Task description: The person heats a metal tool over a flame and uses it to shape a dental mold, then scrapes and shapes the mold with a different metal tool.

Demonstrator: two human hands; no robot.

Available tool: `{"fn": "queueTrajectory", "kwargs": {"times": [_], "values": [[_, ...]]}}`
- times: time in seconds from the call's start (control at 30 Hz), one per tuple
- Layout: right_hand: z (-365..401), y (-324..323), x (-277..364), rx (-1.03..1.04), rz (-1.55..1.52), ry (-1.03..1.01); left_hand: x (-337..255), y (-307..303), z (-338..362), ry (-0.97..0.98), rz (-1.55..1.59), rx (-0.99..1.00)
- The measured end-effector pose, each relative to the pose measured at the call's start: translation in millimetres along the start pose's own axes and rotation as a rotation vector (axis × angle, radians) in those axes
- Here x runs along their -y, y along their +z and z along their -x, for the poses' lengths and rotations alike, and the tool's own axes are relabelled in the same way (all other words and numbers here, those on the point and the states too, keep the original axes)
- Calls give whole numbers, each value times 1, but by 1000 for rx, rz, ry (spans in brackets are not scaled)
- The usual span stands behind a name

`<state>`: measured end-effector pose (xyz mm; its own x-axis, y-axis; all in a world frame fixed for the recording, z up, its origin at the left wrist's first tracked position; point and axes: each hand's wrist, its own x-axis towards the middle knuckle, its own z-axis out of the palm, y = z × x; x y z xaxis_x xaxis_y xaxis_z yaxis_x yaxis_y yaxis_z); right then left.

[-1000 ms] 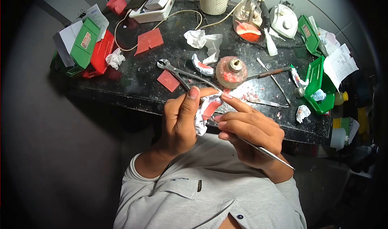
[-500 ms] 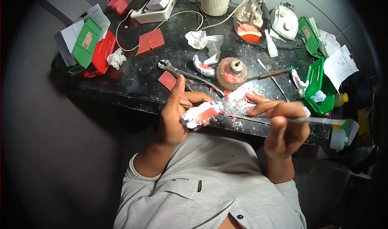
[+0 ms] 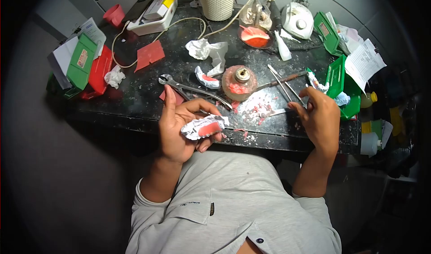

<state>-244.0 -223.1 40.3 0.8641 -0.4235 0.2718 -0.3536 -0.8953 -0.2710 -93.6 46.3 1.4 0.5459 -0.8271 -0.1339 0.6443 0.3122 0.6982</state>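
Note:
My left hand (image 3: 179,126) is closed around a white, crinkled-looking dental cast (image 3: 192,130) with a pink wax patch on it. The thumb points up and the wax faces me. Over the right part of the bench, my right hand (image 3: 319,119) has thumb and index finger at the end of a slender metal instrument (image 3: 283,84). A flat metal blade (image 3: 279,112) lies just left of that hand, among pink and white shavings (image 3: 257,110). Behind them stands a glass spirit burner (image 3: 239,85). A second cast piece with pink wax (image 3: 207,79) lies to its left.
Pliers (image 3: 193,90) lie behind my left hand. Red wax sheets (image 3: 150,55), crumpled paper (image 3: 198,49) and a bowl of red wax (image 3: 255,37) sit further back. Green boxes (image 3: 337,76) stand at right, green and red ones (image 3: 98,72) at left. A cable (image 3: 179,21) crosses the back.
My right hand has let go of the flat blade, which now lies on the bench, and has moved to the slender instrument. The left hand still holds the cast. The view has shifted slightly.

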Motion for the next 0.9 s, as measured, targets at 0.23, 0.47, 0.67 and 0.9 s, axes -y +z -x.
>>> {"fn": "queueTrajectory", "kwargs": {"times": [0.23, 0.47, 0.67, 0.9], "values": [[6, 1, -13, 217, -55, -149, 0, 0, 3, 23, -106, 52], [6, -3, -14, 110, -81, -77, -3, 7, 7, 92, -242, -3], [3, 1, -14, 125, -72, -191, -4, 14, 9, 113, -332, -66], [4, 4, -16, 201, -47, -198, -8, 12, 9, 146, -434, -17]]}}
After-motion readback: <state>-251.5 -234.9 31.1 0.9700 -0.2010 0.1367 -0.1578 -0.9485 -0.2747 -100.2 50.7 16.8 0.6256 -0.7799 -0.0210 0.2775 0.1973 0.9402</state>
